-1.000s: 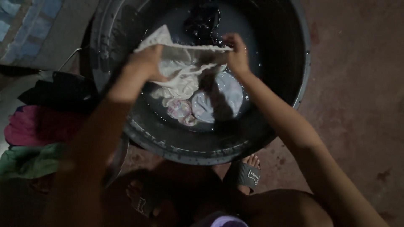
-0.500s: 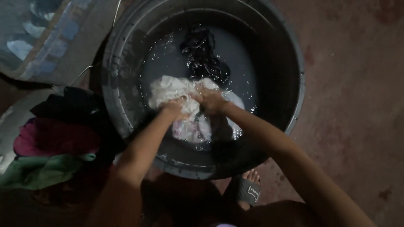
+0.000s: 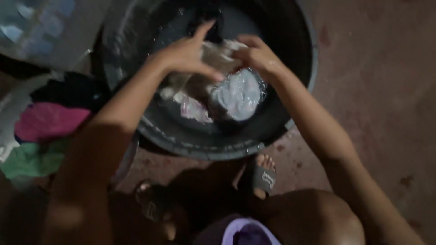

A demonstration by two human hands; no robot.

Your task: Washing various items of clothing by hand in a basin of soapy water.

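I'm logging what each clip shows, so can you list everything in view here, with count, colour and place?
Basin: one, dark, round, top centre on the floor.
Cloth: one, whitish, wet, over the basin, gripped by both hands.
Dark garment: one, black, at the basin's far side.
Clothes pile: pink, green and black pieces, left of the basin.
Floor: reddish-brown, right side.
Sandal: one, grey, on a foot below the basin.
Left hand: on the cloth.
Right hand: on the cloth.

Open floor [image 3: 386, 90] to right — clothes pile [image 3: 45, 131] crowding basin's [image 3: 299, 104] left side.
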